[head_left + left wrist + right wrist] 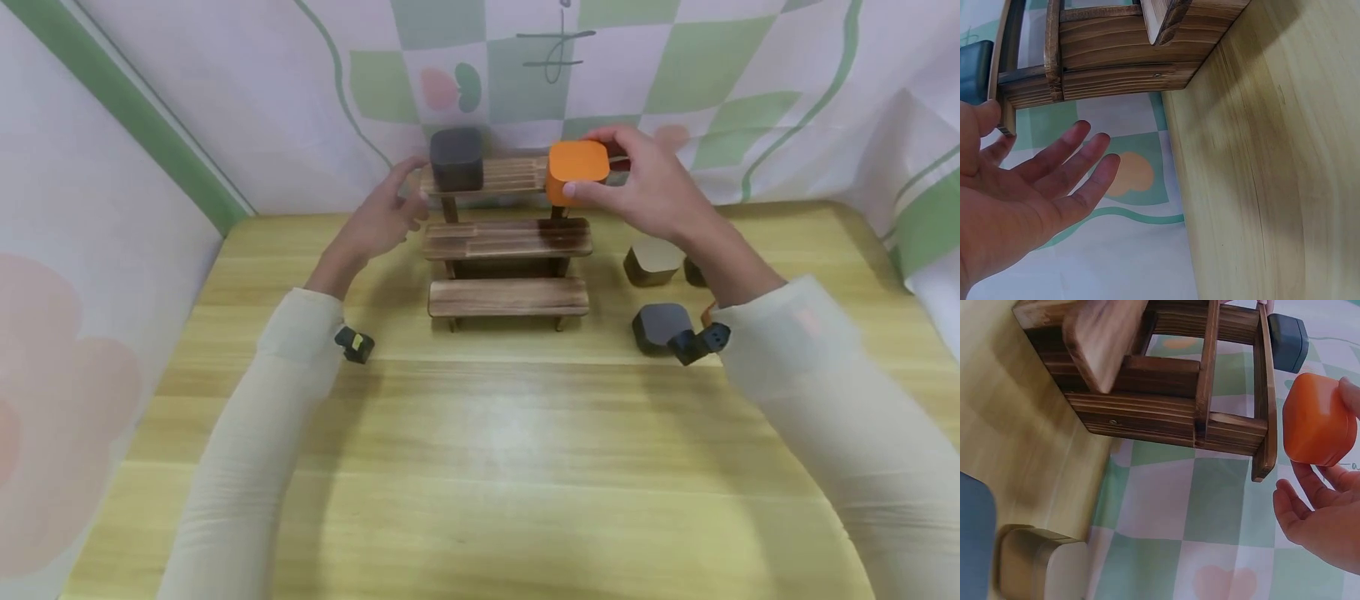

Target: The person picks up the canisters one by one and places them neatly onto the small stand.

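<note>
A three-tier wooden stand stands at the back of the table. My left hand is at the left end of its top shelf, thumb and forefinger on either side of the board's end; in the left wrist view the other fingers spread loosely. A dark grey rounded-square box sits on that shelf's left end. Between thumb and fingers, my right hand holds an orange rounded-square box at the shelf's right end. In the right wrist view a small gap shows between box and board.
Right of the stand are a beige box, a grey box and a dark one, partly hidden by my right forearm. An orange edge peeks out by the right cuff. A checked curtain hangs close behind the stand.
</note>
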Demonstrator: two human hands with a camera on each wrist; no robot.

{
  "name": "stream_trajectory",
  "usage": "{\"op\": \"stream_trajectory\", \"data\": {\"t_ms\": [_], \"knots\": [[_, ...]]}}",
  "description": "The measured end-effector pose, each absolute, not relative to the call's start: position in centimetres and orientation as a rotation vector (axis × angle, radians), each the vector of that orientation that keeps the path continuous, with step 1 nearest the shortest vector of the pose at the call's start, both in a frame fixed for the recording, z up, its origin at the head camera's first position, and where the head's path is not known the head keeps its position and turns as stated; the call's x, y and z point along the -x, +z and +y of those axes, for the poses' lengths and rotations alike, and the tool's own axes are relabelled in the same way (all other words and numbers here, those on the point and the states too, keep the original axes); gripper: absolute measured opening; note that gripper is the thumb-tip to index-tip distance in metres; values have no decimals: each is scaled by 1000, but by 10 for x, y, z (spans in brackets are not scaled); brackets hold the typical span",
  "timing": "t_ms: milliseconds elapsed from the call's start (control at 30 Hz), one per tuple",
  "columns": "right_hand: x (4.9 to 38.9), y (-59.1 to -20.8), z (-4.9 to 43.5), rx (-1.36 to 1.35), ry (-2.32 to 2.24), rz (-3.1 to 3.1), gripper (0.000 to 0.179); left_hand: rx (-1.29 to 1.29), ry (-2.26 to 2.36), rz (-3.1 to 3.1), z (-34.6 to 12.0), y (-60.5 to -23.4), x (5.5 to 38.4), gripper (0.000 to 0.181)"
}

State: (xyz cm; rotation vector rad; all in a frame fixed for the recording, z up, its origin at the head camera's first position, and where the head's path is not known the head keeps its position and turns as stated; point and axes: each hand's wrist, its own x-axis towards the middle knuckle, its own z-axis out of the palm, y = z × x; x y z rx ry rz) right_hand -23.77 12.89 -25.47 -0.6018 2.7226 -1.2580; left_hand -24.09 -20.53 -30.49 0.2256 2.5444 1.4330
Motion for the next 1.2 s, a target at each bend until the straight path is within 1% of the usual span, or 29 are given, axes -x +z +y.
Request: {"op": "stream_trajectory", "data": {"t_ms": [267, 600, 1200], "knots": [[252, -248, 129, 610, -1159, 2771, 74, -260, 1458, 2540, -199, -309, 240, 54], [256, -251, 136, 584, -1183, 2780, 72, -277, 1442, 2543, -190, -305, 237, 56], [264, -253, 131, 607, -1206, 2759, 69, -265, 1416, 2545, -187, -299, 235, 55]]}}
